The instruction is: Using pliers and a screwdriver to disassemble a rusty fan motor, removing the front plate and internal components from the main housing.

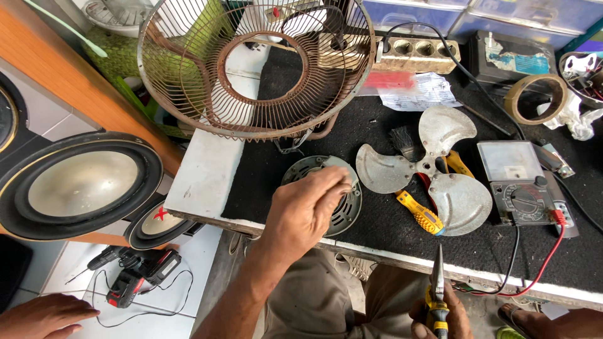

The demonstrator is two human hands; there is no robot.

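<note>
My left hand (308, 210) reaches over a round grey vented motor cover (348, 213) on the black mat, with its fingertips pinched together at the cover's upper rim. Whether something small sits between the fingers is hidden. Low at the table's front edge, my right hand (440, 317) grips yellow-handled needle-nose pliers (438, 279) with the tips pointing up. Just right of the cover lies a three-blade metal fan blade (433, 166). A rusty wire fan guard (251, 69) leans at the back left of the bench.
An analog multimeter (521, 188) with red and black leads sits at the right, beside a yellow-handled tool (421, 210) and a tape roll (534, 97). Speakers (85, 182) and a cordless drill (135, 273) are at the left. Another person's hand (44, 314) rests at bottom left.
</note>
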